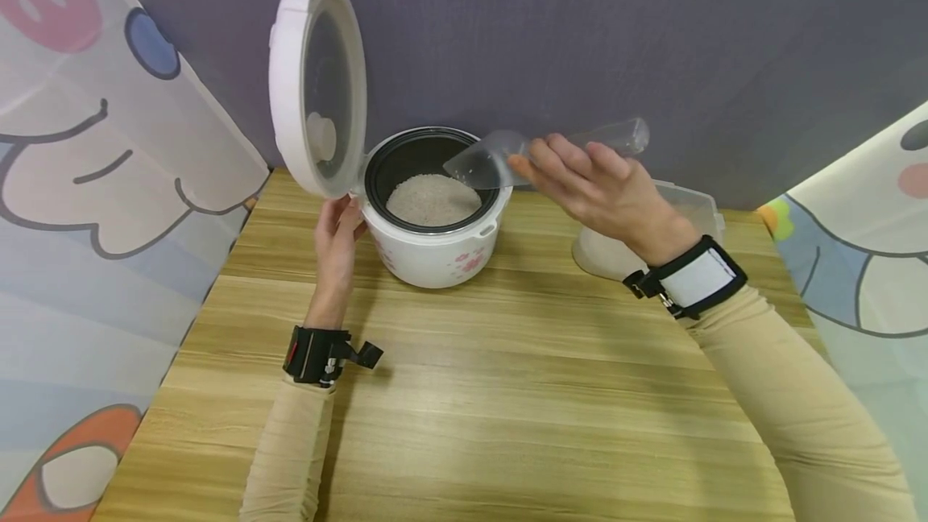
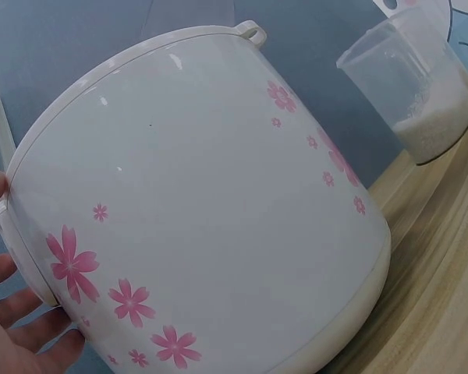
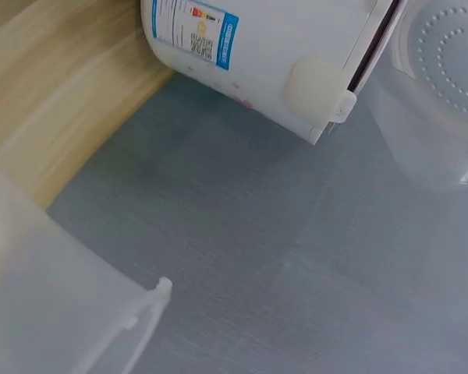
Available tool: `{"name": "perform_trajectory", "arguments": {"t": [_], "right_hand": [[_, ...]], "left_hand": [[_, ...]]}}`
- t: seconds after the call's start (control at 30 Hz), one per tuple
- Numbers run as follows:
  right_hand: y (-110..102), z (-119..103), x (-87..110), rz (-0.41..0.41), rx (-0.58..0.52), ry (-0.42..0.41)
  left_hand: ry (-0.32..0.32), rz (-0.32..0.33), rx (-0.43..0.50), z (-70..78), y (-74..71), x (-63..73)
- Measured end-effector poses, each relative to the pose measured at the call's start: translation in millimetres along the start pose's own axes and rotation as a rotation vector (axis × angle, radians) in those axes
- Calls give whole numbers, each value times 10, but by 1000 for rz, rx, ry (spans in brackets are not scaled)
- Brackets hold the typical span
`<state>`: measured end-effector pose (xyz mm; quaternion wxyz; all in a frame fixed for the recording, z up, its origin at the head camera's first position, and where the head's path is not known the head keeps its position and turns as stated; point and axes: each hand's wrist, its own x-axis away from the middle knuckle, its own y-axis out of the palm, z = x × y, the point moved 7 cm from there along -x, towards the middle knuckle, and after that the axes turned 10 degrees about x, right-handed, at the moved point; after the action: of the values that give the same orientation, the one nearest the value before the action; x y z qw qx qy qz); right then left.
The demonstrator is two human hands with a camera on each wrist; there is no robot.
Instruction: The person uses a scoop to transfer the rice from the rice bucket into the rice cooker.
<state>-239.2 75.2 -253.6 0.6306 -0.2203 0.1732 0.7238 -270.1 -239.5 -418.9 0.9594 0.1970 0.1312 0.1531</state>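
Observation:
A white rice cooker (image 1: 428,260) with pink flowers stands with its lid (image 1: 290,87) raised at the left. White rice (image 1: 433,200) lies heaped in its dark inner pot (image 1: 395,163). My left hand (image 1: 337,236) grips the cooker's side; in the left wrist view its thumb is near the rim and the fingers sit below the side handle (image 2: 19,253). Over the pot's right edge, my right hand (image 1: 590,180) holds a clear plastic scoop (image 1: 486,163), mouth tipped down toward the rice. A few grains cling inside the scoop.
A clear container (image 1: 689,204) partly filled with rice stands right of the cooker, partly behind my right wrist. The wooden table (image 1: 464,393) meets a grey back wall (image 1: 507,31). Cartoon-printed panels (image 1: 80,184) flank both sides.

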Motion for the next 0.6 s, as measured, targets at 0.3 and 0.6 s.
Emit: {"name": "perform_trajectory", "arguments": {"t": [0.3, 0.6], "right_hand": [[105, 46, 89, -119, -145, 173], [148, 145, 359, -217, -426, 486]], "left_hand": [[0, 0, -10, -9, -27, 5], [8, -12, -3, -5, 2, -9]]}}
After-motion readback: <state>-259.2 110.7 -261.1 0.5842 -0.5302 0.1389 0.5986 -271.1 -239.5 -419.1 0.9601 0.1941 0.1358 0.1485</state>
